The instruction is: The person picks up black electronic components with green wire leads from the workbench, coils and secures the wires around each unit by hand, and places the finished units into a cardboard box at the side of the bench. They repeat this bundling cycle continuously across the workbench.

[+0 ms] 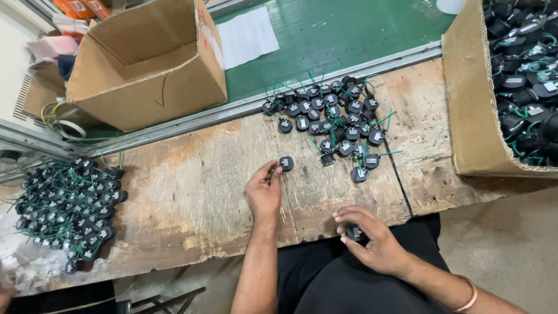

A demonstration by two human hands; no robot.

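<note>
The left hand (264,192) sits near the middle of the frame on the worn wooden worktop (197,174). Its fingers (274,173) are pinched around a small black round part (286,163), which it holds just above the wood, a little below and left of the loose heap of parts.

The right hand (375,241) is lower and to the right, at the near edge of the worktop, over the person's dark lap. Its fingers (349,215) are curled closed around a second black part (353,233), which shows between thumb and forefinger. A thin pinkish bangle (468,298) rings that wrist.

The heap (334,119) of black round parts with green wires lies in the upper middle of the frame, spread from the metal rail (244,107) down toward the hands. A second, denser pile (67,209) of the same parts, tangled with green wire, lies at the left edge of the worktop, well apart from both hands.

An open, tipped cardboard box (145,64) stands in the upper left on the green belt (337,32), with a white sheet (247,35) just to its right. Another cardboard box (474,99), at the right edge of the frame, is packed with more black parts and green wires.
</note>
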